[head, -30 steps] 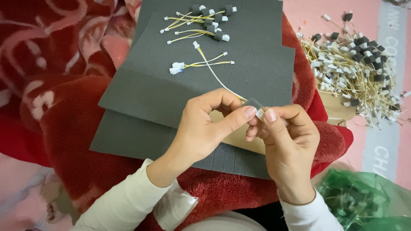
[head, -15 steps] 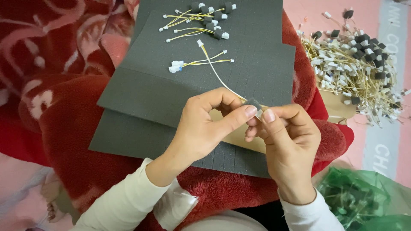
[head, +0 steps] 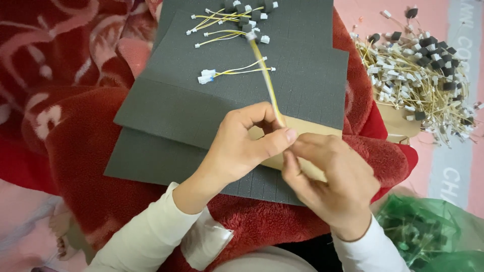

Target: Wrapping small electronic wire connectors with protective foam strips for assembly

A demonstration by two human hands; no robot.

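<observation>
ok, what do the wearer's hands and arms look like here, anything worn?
Both hands bare: no gloves, rings or watch visible. Left hand and right hand come out of long, cream-white, close-fitting sleeves reaching the wrists. No markings on the sleeves.

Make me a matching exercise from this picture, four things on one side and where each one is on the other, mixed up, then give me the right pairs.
Things:
1. green plastic bag
2. big heap of wire leads
3. white connector with yellow wires
4. yellow wire

Places:
A. alone on the grey foam sheet
B. pinched in the left hand, beside the right hand
C. bottom right corner
D. upper right, on the pink surface

Pairs: 1-C, 2-D, 3-A, 4-B
</observation>
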